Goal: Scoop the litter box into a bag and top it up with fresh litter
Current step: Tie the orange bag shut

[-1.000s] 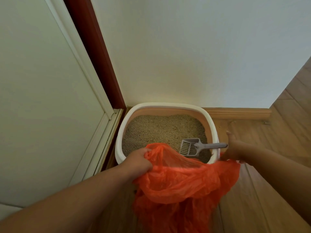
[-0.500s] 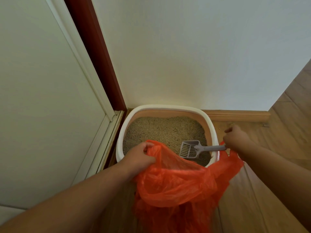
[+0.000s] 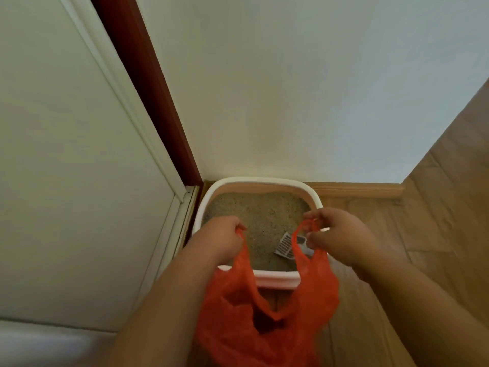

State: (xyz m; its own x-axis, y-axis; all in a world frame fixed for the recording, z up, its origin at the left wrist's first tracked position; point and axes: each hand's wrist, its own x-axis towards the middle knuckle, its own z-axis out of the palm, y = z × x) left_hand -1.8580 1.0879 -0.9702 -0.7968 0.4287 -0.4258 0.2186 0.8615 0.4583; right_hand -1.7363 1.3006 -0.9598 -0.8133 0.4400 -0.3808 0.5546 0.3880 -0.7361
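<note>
Orange bag [image 3: 267, 308] gripped by both hands.

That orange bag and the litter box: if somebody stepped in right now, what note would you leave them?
Left hand grips one handle of the orange bag; right hand pinches the other, holding the mouth open in front of the litter box.
The scoop lies in the litter at the box's right side, held by no one.
Done: bag opened. No waste shows in it.
Left: take the scoop, sift waste into the bag, add fresh litter. No fresh litter supply is in view.
</note>
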